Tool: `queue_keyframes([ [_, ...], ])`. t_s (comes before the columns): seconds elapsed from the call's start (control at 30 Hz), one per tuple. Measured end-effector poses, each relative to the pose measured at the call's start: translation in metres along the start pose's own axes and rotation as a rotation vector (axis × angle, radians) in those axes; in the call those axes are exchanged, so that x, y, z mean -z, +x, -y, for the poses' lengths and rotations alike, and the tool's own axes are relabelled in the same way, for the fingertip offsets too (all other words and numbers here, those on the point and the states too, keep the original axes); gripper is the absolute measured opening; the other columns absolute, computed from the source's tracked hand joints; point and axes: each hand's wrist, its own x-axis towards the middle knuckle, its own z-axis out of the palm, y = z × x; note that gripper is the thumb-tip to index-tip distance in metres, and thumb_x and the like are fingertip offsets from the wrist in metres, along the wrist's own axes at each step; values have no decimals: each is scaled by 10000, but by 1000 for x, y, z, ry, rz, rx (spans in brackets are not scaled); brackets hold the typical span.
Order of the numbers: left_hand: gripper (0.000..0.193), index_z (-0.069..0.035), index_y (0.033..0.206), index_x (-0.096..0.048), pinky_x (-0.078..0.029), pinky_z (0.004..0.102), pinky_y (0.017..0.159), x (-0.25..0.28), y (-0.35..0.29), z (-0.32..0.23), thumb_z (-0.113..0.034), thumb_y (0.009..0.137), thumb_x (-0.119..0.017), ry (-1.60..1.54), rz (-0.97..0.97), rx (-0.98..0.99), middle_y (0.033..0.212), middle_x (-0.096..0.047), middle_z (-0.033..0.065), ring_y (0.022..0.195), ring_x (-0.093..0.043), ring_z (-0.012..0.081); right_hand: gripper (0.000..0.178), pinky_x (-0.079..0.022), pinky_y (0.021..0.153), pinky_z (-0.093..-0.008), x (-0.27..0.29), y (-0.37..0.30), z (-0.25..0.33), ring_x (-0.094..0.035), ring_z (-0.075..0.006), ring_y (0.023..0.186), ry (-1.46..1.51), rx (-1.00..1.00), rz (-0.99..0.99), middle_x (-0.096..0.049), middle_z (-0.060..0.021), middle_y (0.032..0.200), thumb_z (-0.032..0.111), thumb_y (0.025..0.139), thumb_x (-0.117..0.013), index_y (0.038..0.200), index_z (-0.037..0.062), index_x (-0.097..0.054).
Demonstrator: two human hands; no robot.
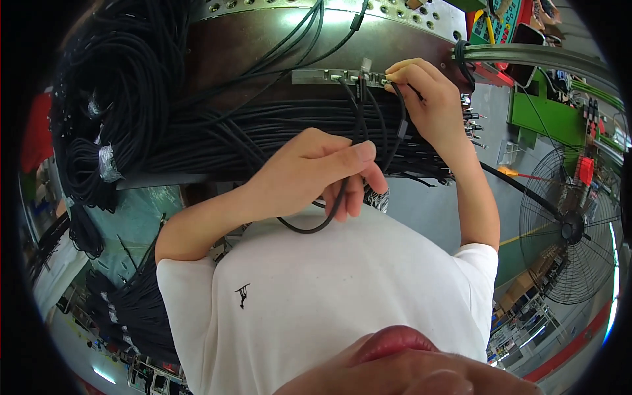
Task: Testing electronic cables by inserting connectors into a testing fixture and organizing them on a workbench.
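Note:
My left hand is curled around a black cable, which hangs in a loop below the fingers. My right hand pinches the end of a cable at the right end of a narrow metal strip with sockets. The fingertips mostly hide that cable end. Just left of them a clear plug stands up on a black cable. Other cable ends sit along the strip, their leads running down toward my left hand.
Many black cables lie bundled across the bench, with a large tied coil at the left. A perforated metal plate runs along the far side. At the right are a metal rail, a green frame and a caged fan.

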Motion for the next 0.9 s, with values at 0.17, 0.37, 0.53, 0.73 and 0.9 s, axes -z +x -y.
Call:
queue_keyframes([
  [0.17,526,39,939,-713,-483,230,485,-2,11,4,-387,1055,-427,48,6,29,668,-660,92,535,-630,144,165,-518,682,-360,0,-4,-5,-631,-269,821,29,0,-9,-644,-49,940,-21,785,-678,920,57,-623],
  [0.37,526,37,974,-707,-467,223,480,-4,14,-3,-405,1051,-432,18,97,81,673,-663,92,525,-614,137,214,-502,683,-349,31,13,30,-620,-244,809,-220,203,-139,-630,-31,930,82,773,-710,981,110,-664],
  [0.53,439,4,1062,-623,-506,247,500,-14,21,-20,-406,1040,-468,-230,-81,11,724,-670,99,548,-626,150,232,-464,677,-324,41,16,42,-600,-196,735,-316,546,-151,-598,-10,825,188,688,-692,891,92,-635],
  [0.73,243,-24,890,-625,-455,263,465,-14,21,-27,-237,990,-568,158,-168,-81,600,-607,47,495,-581,130,211,-446,663,-310,37,1,44,-583,-173,713,-413,531,-219,-587,8,797,153,683,-721,871,104,-639],
  [0.9,166,-46,820,-628,-402,300,444,-13,21,-4,-141,783,-760,1283,-567,-653,577,-532,63,466,-553,168,162,-445,665,-321,37,0,34,-604,-189,768,-526,327,-227,-615,-4,809,89,734,-697,889,99,-649],
])
